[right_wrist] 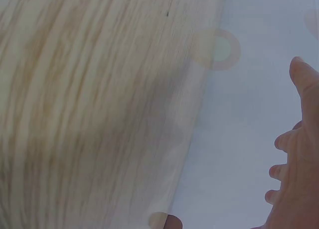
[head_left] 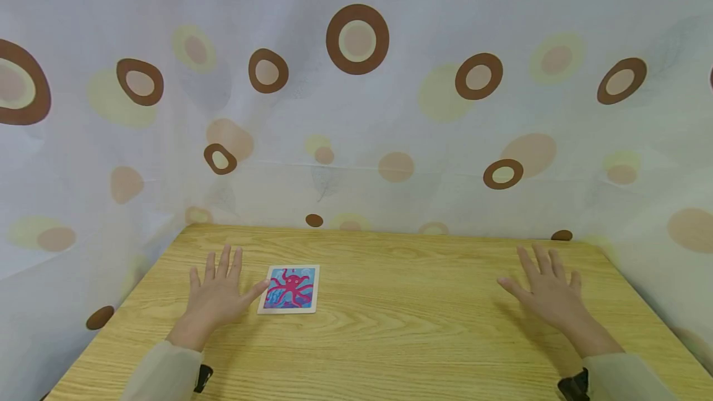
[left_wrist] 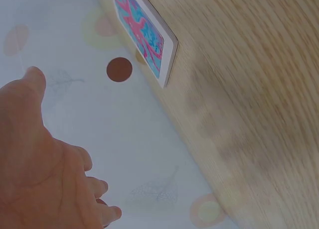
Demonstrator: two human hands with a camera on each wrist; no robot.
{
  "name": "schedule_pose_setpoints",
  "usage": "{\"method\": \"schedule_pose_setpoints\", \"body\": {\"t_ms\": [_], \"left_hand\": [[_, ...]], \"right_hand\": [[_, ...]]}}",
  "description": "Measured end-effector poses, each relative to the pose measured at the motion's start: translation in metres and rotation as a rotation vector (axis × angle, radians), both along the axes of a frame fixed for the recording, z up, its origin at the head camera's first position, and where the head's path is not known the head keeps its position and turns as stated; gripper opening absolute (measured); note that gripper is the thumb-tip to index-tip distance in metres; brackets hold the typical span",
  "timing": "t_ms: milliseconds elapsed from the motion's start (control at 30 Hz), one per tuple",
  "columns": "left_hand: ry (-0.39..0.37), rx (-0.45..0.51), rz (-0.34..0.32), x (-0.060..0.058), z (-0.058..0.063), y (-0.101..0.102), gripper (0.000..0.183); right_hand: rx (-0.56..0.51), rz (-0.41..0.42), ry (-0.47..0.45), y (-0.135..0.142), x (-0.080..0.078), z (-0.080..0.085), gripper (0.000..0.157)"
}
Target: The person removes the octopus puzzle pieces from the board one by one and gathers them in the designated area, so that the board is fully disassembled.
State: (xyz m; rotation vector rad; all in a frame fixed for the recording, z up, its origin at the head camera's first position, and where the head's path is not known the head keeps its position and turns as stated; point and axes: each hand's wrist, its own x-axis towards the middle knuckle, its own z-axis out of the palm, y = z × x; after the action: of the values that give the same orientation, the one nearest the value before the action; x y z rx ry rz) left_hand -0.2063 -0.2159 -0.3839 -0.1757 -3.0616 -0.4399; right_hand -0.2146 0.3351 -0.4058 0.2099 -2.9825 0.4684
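A square picture puzzle (head_left: 289, 289) with a white border and a pink octopus on blue lies flat on the wooden table, left of its middle. My left hand (head_left: 217, 299) hovers beside it with fingers spread, the thumb tip close to the left border in the head view. In the left wrist view the puzzle (left_wrist: 144, 32) shows a pale, thick edge, and the hand (left_wrist: 45, 164) is apart from it. Over the right side of the table, my right hand (head_left: 551, 293) is also spread, holding nothing. The right wrist view shows that hand (right_wrist: 301, 164) above its shadow.
The table (head_left: 412, 327) has a light wood grain. A white cloth (head_left: 356, 116) with brown rings and pale dots hangs behind it and along both sides. Dark bands (head_left: 203, 378) sit at the wrists, below light sleeves.
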Motion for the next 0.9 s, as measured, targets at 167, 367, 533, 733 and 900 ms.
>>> {"method": "schedule_pose_setpoints", "body": {"t_ms": [167, 367, 533, 733, 900], "left_hand": [[-0.008, 0.000, -0.003, 0.001, 0.002, 0.000, 0.096], [0.003, -0.017, -0.012, 0.000, 0.003, 0.000, 0.095], [0.005, -0.023, -0.012, -0.002, 0.003, 0.000, 0.096], [0.003, -0.026, -0.013, -0.004, 0.003, -0.001, 0.097], [0.004, -0.009, -0.034, -0.006, 0.002, 0.000, 0.096]], "right_hand": [[0.005, 0.006, -0.003, -0.004, 0.001, 0.003, 0.087], [0.007, 0.020, 0.005, -0.009, 0.000, 0.007, 0.086], [-0.002, 0.033, 0.007, -0.011, 0.000, 0.008, 0.086], [-0.003, 0.039, 0.006, -0.012, 0.000, 0.009, 0.086], [0.004, 0.039, -0.003, -0.013, 0.000, 0.009, 0.087]]}}
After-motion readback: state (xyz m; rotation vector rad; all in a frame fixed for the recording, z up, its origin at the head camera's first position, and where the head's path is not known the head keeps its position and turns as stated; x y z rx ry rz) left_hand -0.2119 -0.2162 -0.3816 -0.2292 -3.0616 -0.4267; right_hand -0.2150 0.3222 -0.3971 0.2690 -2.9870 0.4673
